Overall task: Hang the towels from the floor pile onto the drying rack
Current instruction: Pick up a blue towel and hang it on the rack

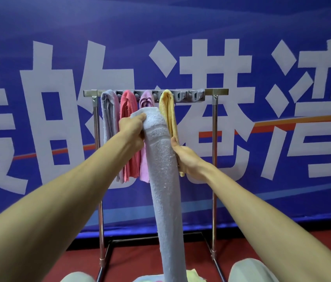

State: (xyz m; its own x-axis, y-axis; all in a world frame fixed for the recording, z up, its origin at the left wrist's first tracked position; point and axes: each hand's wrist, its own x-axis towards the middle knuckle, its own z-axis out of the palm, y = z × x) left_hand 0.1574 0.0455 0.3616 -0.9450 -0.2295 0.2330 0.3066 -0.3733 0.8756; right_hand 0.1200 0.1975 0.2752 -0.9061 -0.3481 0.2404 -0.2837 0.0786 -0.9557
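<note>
**Towel held up in front of the rack, one hand high, one lower**

Behind everything hangs the blue banner [241, 27] with its big white characters, above a red floor [140, 257]. In front of it stands the rack [214, 139], a metal frame with a top bar. Four towels already hang from that bar: from left to right, a grey towel [108, 119], a red towel [128, 104], a pink towel [147, 98] and a yellow towel [167, 102].

You hold the towel [164, 180], pale blue and long, upright in front of the pink one. Its folded top sits just below the bar, between the red and yellow towels. The rest drops straight down between your arms to the bottom edge of the view.

Your left hand [131, 127] grips the top left corner, thumb lying over the fold and fingers curled behind it, so nearly all the cloth hangs below that grip. Your right hand [182, 157] is lower, on the right edge. Its thumb is against the front of the cloth, and its fingers pass behind, out of sight.

At the bottom, between your knees, a bit of the pile [193, 276] shows.
</note>
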